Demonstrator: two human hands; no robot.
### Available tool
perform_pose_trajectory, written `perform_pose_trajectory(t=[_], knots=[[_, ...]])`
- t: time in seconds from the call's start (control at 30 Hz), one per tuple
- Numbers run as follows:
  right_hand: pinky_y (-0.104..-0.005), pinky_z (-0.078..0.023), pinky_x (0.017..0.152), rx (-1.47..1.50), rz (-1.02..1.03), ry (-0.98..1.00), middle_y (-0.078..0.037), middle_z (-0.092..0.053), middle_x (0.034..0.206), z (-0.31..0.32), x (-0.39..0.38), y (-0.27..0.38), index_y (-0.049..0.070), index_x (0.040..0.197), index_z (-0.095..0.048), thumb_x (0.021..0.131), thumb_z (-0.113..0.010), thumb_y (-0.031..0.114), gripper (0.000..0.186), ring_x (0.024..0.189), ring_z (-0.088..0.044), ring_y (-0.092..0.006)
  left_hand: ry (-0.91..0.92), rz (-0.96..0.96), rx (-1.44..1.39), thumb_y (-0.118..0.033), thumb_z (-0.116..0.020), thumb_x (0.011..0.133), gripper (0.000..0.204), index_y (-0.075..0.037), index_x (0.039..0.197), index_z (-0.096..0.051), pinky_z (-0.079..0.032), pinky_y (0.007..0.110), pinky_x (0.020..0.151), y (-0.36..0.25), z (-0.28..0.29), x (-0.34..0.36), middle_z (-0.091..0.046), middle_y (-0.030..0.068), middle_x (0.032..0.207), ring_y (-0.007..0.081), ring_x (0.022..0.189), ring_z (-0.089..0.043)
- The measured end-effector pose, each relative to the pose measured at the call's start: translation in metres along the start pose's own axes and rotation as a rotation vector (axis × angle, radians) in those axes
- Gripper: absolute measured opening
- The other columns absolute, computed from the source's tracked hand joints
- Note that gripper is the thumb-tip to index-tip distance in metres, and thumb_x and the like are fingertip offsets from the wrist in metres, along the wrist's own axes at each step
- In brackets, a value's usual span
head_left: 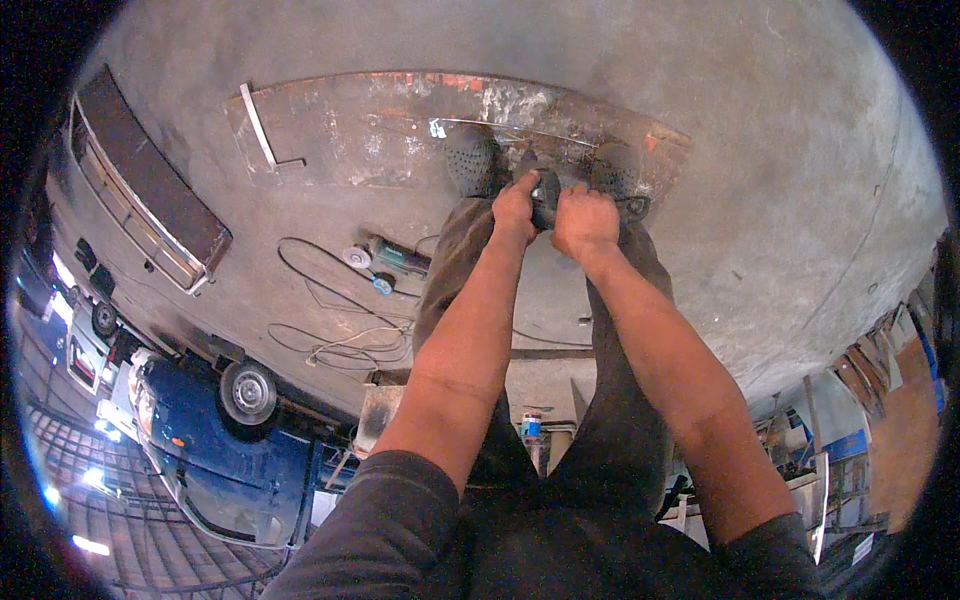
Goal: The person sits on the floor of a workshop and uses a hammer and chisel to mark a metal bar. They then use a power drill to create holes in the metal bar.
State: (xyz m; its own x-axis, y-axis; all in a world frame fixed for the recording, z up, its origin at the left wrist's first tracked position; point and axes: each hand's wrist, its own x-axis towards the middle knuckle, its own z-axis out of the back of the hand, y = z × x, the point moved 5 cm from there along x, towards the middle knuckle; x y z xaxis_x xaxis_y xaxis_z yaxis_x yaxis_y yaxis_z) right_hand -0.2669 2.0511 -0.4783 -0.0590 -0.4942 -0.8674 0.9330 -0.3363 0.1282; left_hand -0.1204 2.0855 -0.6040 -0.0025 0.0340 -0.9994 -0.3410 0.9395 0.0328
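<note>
Between my feet, a dark hand-held power tool (543, 200) is held low over a long rusty metal plate (340, 120). My left hand (515, 208) is closed around its left side, with the thumb toward the front. My right hand (586, 222) is closed on its right side, and a dark round part sticks out beyond the knuckles. The tool's exact kind and working tip are hard to make out. A thin metal rod (530, 131) lies across the plate just ahead of the tool. My dark shoes (472, 160) stand on the plate on either side.
A bent metal bar (258, 125) lies on the plate's left end. Left of my legs, a teal angle grinder (398, 256) rests on the concrete floor among looped cables (300, 290). A framed metal panel (150, 180) lies farther left. A blue vehicle (235, 470) stands at lower left.
</note>
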Motion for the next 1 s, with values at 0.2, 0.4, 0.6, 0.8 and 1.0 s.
perform_pose_trajectory(t=[0.2, 0.4, 0.6, 0.8, 1.0], knots=[[-0.0389, -0.055, 0.091, 0.012, 0.002, 0.015, -0.011, -0.069, 0.113, 0.000, 0.001, 0.002, 0.006, 0.112, -0.067, 0.074, -0.078, 0.025, 0.044, 0.103, -0.070, -0.0285, 0.014, -0.039, -0.016, -0.020, -0.078, 0.087, 0.058, 0.005, 0.132, -0.051, -0.057, 0.049, 0.085, -0.008, -0.002, -0.010, -0.063, 0.0182, 0.120, 0.0328, 0.100, -0.066], [-0.0390, -0.055, 0.092, 0.021, -0.010, 0.062, -0.012, -0.070, 0.111, -0.001, 0.001, -0.001, 0.006, 0.111, -0.068, 0.073, -0.079, 0.025, 0.045, 0.104, -0.070, -0.0273, -0.070, -0.059, 0.070, -0.020, -0.079, 0.085, 0.063, 0.005, 0.135, -0.050, -0.057, 0.048, 0.084, -0.013, -0.011, -0.022, -0.063, 0.0184, 0.121, 0.0330, 0.101, -0.066], [-0.0387, -0.054, 0.093, -0.027, 0.016, 0.019, -0.011, -0.070, 0.111, 0.004, 0.002, -0.001, 0.007, 0.111, -0.068, 0.072, -0.079, 0.025, 0.044, 0.105, -0.070, -0.0268, 0.005, -0.029, 0.002, -0.022, -0.080, 0.085, 0.063, 0.004, 0.134, -0.052, -0.056, 0.048, 0.084, -0.003, -0.006, -0.008, -0.064, 0.0178, 0.120, 0.0308, 0.100, -0.066], [-0.0390, -0.054, 0.093, 0.054, -0.016, 0.062, -0.012, -0.069, 0.112, 0.000, 0.002, 0.002, 0.006, 0.112, -0.067, 0.072, -0.079, 0.025, 0.046, 0.106, -0.069, -0.0271, -0.035, -0.074, 0.088, -0.023, -0.079, 0.085, 0.061, 0.005, 0.133, -0.053, -0.055, 0.046, 0.084, -0.002, 0.016, 0.017, -0.064, 0.0182, 0.119, 0.0300, 0.098, -0.066], [-0.0389, -0.054, 0.093, 0.001, -0.024, -0.004, -0.012, -0.069, 0.112, 0.007, -0.003, -0.002, 0.007, 0.112, -0.067, 0.072, -0.079, 0.025, 0.046, 0.107, -0.068, -0.0275, -0.020, -0.021, 0.050, -0.022, -0.079, 0.085, 0.061, 0.006, 0.133, -0.054, -0.055, 0.046, 0.085, -0.004, -0.007, -0.004, -0.064, 0.0192, 0.120, 0.0291, 0.098, -0.066]])
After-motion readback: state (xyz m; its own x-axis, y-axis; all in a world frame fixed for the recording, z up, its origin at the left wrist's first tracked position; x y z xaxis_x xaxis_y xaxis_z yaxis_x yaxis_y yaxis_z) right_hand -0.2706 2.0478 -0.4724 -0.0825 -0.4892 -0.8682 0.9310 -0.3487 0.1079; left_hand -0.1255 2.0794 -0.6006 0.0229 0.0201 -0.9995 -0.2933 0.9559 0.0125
